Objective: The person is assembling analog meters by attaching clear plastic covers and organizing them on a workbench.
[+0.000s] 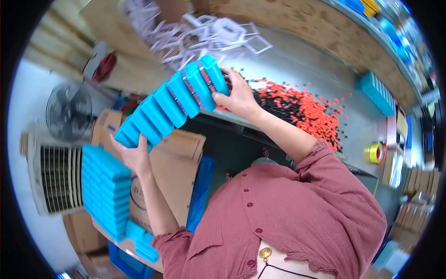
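Observation:
A row of several bright blue boxes, pressed side by side, is lifted between my two hands in front of the worktable. My left hand grips the lower left end, its fingers partly hidden behind the boxes. At the upper right end my right hand presses with the thumb on the near side and the fingers round the end box. Dark reddish strips show in gaps between some boxes. Below my left hand rises a tall stack of similar blue boxes.
Red and black small parts lie heaped on the table, behind my right forearm. White plastic frames are piled at the far side. Yellow tape and more blue boxes stand right. A fan, air cooler and cardboard boxes stand left.

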The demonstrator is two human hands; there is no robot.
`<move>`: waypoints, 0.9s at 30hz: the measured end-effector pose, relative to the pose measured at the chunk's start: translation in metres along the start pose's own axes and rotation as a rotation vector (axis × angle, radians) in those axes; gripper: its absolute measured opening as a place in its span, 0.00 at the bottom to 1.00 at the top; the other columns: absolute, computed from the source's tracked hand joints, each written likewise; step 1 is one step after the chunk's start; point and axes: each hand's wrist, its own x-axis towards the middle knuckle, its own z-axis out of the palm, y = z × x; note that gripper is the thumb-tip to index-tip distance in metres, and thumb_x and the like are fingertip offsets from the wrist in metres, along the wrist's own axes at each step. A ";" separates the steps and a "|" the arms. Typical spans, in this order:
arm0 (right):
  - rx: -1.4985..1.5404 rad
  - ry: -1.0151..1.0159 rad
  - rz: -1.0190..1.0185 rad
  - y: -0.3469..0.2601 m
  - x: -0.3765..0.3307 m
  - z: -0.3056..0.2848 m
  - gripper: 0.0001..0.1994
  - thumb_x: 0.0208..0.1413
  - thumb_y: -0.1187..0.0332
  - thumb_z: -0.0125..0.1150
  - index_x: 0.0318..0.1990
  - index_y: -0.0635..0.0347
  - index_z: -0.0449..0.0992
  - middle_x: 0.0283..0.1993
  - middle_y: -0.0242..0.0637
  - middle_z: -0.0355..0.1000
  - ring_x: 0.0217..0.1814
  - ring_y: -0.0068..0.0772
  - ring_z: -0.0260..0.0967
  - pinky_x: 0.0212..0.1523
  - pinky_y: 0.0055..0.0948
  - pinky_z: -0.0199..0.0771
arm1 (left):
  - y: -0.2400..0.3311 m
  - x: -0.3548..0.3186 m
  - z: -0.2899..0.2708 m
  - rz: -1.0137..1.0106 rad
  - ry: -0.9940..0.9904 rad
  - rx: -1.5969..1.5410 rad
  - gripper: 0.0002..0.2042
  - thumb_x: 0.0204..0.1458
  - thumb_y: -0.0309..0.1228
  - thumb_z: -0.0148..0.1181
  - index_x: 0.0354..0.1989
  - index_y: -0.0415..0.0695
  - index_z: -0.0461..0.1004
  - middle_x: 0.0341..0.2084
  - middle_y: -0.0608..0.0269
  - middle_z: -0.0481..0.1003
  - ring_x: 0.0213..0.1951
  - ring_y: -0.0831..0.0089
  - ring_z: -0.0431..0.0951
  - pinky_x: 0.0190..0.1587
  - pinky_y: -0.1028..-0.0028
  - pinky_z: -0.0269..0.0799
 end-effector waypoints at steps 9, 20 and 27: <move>0.074 0.419 0.202 0.123 0.008 -0.239 0.31 0.39 0.67 0.62 0.54 0.66 0.61 0.50 0.50 0.65 0.53 0.40 0.66 0.51 0.33 0.68 | 0.223 -0.054 0.227 0.216 -0.378 -0.234 0.50 0.33 0.42 0.68 0.64 0.41 0.44 0.57 0.41 0.58 0.59 0.50 0.59 0.59 0.63 0.55; 0.164 0.549 0.292 0.236 -0.008 -0.353 0.34 0.40 0.74 0.58 0.58 0.64 0.52 0.55 0.48 0.58 0.58 0.37 0.58 0.57 0.34 0.60 | 0.323 -0.126 0.371 0.324 -0.640 -0.375 0.48 0.34 0.40 0.68 0.63 0.41 0.44 0.56 0.40 0.58 0.57 0.48 0.61 0.57 0.61 0.57; -0.051 0.507 0.355 0.296 -0.042 -0.352 0.36 0.42 0.73 0.60 0.61 0.61 0.48 0.59 0.52 0.54 0.64 0.44 0.52 0.61 0.36 0.55 | 0.273 -0.120 0.436 0.230 -1.061 -0.825 0.27 0.48 0.29 0.60 0.55 0.38 0.57 0.48 0.59 0.63 0.48 0.69 0.64 0.53 0.71 0.59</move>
